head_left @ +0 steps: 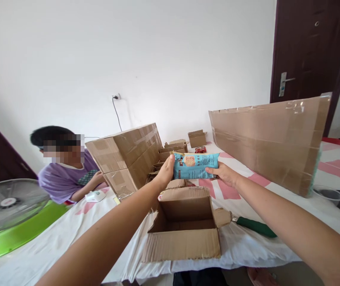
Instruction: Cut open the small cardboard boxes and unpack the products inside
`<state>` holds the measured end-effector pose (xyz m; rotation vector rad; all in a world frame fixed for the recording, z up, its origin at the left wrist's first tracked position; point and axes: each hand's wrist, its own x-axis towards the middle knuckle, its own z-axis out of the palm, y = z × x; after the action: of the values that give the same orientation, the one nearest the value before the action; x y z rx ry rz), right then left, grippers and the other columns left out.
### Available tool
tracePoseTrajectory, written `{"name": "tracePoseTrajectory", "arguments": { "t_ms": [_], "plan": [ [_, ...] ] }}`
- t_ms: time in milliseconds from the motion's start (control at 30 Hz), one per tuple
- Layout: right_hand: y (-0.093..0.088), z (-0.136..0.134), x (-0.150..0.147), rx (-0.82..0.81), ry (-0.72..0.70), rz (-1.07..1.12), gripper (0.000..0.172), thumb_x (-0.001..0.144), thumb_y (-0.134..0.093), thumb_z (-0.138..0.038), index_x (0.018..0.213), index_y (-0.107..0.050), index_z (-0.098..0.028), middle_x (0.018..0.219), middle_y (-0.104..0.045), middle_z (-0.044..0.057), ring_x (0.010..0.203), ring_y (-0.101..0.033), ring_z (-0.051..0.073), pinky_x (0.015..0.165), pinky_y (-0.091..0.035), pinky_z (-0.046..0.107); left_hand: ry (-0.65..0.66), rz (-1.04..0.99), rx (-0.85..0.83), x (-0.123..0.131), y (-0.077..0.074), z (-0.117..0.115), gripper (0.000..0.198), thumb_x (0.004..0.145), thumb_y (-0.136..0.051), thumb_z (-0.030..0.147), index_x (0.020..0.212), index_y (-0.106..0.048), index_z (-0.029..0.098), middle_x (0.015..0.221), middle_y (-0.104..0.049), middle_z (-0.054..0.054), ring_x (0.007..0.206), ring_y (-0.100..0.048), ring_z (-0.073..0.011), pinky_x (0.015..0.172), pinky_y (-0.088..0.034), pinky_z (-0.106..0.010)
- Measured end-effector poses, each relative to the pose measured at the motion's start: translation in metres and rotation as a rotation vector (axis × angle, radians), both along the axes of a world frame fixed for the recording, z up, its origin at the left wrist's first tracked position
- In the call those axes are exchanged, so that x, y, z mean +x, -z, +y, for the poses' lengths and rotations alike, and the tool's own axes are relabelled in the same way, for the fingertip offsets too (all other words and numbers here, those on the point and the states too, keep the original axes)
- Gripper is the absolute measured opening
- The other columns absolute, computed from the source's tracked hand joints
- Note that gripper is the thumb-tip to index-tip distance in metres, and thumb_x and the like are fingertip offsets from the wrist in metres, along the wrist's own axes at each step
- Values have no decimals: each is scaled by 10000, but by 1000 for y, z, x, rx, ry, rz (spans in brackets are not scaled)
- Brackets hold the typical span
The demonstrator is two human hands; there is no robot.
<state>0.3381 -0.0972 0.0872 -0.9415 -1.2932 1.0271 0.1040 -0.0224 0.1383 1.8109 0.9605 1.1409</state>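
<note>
A light-blue snack packet (196, 166) with a picture of food on its front is held level between my two hands. My left hand (167, 171) grips its left end, and my right hand (222, 174) pinches the right end. Just below and nearer to me, an open cardboard box (182, 245) stands at the table's front edge with its flaps folded out. The bottom of that box is only partly visible. A tool with a dark green handle (256, 227) lies to the box's right, its front end partly hidden by a flap.
Large taped cartons (125, 157) stand on the left, and a tall cardboard panel (268, 139) on the right. Smaller boxes (196, 139) and a red packet (200, 150) lie farther back. Another person (65, 174) sits at the left near a fan (12, 202). A clear plastic tub (329, 194) is at right.
</note>
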Motion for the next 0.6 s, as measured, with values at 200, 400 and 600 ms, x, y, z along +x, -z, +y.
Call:
{"name": "tracePoseTrajectory", "arguments": {
  "t_ms": [200,400,600],
  "plan": [
    [-10,-30,-10,242,85,-113,547,608,-836,-572,989,-725,-196,973,-764,73,944,-708,291,905,-551,497,188,-22,-377,-23,-6,-20,848,889,-84,767,1149,-626,169,973,-744,-110,862,-698,-228,763,-510,-336],
    [-31,-76,-28,615,188,-445,344,726,-809,-428,1020,-740,-265,1131,-716,64,1133,-605,279,1069,-419,497,445,-29,-668,-46,-4,-49,705,840,-397,785,1013,-679,163,951,-756,-117,793,-712,-227,687,-535,-311],
    [-16,-89,-33,1059,393,-993,453,896,-560,-162,1333,-557,-279,1374,-571,102,1293,-493,265,1070,-415,493,351,-201,-575,-58,5,-62,585,512,-941,315,977,-625,151,867,-717,-53,713,-686,-170,666,-554,-264]
  ]
}}
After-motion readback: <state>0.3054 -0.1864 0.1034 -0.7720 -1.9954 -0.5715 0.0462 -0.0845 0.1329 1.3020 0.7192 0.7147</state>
